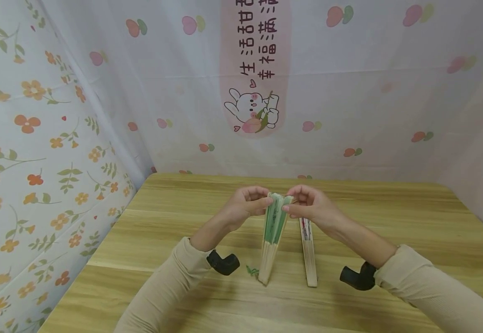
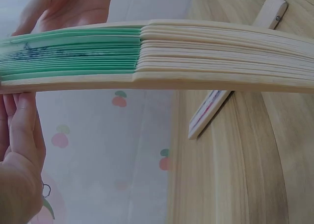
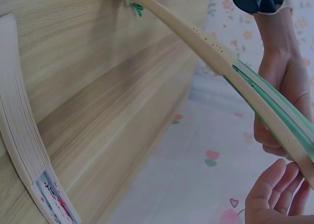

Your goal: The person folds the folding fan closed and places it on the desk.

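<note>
A green-leafed folding fan (image 1: pixel 273 222) with pale wooden ribs stands tilted, its narrow end down at the table and its leaf slightly spread. My left hand (image 1: pixel 245 207) pinches the leaf's left outer edge near the top; my right hand (image 1: pixel 313 203) pinches the right edge. In the left wrist view the pleats of the fan (image 2: pixel 137 52) show stacked close together, with part of each hand beside them. A green tassel (image 1: pixel 252 270) lies near the fan's foot. The right wrist view shows my right hand's fingers (image 3: pixel 274 189) against the outer rib.
A second folding fan (image 1: pixel 309 259), closed, with pale ribs and a red-and-dark printed leaf, lies on the wooden table (image 1: pixel 162 259) just right of the green one. Behind stands a printed curtain (image 1: pixel 174 92); a floral curtain (image 1: pixel 37 162) hangs at the left.
</note>
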Available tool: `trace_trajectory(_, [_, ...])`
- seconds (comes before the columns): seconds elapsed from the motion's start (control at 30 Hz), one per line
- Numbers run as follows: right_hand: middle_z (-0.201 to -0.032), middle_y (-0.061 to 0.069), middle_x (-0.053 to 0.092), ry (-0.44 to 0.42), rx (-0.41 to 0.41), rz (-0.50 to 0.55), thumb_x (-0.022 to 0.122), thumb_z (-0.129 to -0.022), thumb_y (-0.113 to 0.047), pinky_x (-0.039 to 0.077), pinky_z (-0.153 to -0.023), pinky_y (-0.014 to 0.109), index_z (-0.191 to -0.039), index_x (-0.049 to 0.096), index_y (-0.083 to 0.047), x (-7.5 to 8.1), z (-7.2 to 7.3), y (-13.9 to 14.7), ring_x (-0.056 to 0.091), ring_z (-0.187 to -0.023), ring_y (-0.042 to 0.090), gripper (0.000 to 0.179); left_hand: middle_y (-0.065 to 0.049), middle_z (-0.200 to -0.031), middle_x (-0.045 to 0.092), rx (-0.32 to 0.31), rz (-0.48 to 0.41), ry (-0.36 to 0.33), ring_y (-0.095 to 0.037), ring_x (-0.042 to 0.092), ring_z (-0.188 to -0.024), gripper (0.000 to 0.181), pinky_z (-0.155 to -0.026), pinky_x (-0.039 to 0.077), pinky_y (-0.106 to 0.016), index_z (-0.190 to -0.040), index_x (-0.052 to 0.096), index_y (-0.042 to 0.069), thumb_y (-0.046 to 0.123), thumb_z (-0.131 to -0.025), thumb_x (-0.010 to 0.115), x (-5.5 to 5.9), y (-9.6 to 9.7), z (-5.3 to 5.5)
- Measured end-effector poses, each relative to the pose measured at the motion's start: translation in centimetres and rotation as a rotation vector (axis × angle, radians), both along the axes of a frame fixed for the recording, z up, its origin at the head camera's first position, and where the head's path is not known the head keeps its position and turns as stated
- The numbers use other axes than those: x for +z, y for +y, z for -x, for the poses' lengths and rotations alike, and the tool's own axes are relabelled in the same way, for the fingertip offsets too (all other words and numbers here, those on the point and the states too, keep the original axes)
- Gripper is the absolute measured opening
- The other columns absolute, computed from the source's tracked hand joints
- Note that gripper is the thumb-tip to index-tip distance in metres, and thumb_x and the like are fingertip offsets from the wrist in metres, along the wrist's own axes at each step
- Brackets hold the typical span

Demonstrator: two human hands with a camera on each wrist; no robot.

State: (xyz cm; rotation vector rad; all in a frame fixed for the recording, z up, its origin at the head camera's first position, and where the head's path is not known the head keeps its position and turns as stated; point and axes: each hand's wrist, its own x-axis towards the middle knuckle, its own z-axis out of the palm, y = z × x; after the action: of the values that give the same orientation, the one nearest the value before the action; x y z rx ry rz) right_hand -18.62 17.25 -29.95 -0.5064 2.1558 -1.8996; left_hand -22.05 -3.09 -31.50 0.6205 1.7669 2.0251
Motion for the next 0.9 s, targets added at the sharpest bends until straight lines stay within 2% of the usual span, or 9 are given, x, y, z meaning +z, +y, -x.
trace_trajectory(0.4, [-0.083, 0.001, 0.053, -0.003, -0.01, 0.019, 0.062, -0.082, -0.007, 0.05, -0.07, 0.028, -0.098, 0.047, -0.004, -0.19, 0.02, -0.29, 0.054, -0.073, 0.012, 0.021, 0.0, -0.086, 0.059, 0.022, 0.004, -0.004, -0.013, 0.057, -0.084, 0.007, -0.082, 0.047, -0.037, -0.093, 0.057, 0.001, 0.001, -0.087, 0.053, -0.01, 0.15, -0.16])
trace_trajectory(0.9, [-0.076, 0.0, 0.048, -0.014, -0.075, -0.013, 0.062, -0.083, -0.01, 0.049, -0.069, 0.027, -0.102, 0.046, -0.005, -0.5, 0.34, -0.53, 0.053, -0.074, 0.015, 0.025, 0.0, -0.084, 0.059, 0.071, 0.002, -0.017, -0.012, 0.057, -0.081, 0.005, -0.081, 0.048, -0.037, -0.089, 0.058, 0.003, 0.002, -0.086, 0.055, 0.06, 0.37, -0.28])
